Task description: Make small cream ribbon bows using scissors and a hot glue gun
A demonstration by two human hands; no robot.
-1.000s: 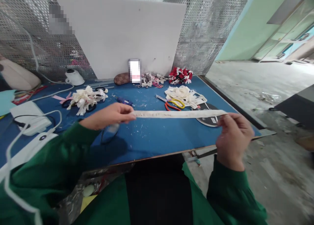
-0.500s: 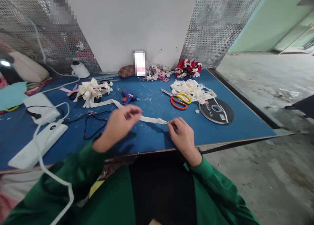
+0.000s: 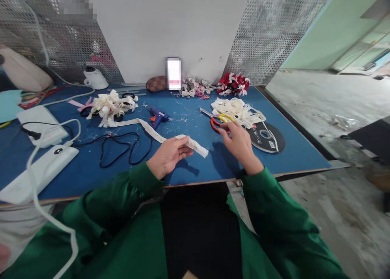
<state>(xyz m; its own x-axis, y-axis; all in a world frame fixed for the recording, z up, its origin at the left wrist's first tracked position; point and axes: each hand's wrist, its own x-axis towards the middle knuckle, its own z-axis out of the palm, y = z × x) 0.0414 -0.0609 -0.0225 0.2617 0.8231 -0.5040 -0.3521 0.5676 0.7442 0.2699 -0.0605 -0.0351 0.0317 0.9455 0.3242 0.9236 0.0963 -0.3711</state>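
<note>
Near the front edge of the table, our left grip is closed lightly on a cream ribbon, thumb on top and the other fingers curled beneath. Our right grip reaches over the scissors, its fingertips at the red and yellow handles; we cannot tell whether they are clamped on them or only resting there.

The ribbon is a narrow, flat strip, a little wavy, with faint marks near its cut end. That end pokes out past our left thumb towards the right, while the rest trails back across the table to the pile of pale ribbon pieces on the left.

Our wrists are just above the table's front edge. Blue surface stretches between the glue gun and the scissors, giving our hands room there. A loose black cord lies left of our left grip; a dark reel sits just right of our right grip, near the table's right edge.
</note>
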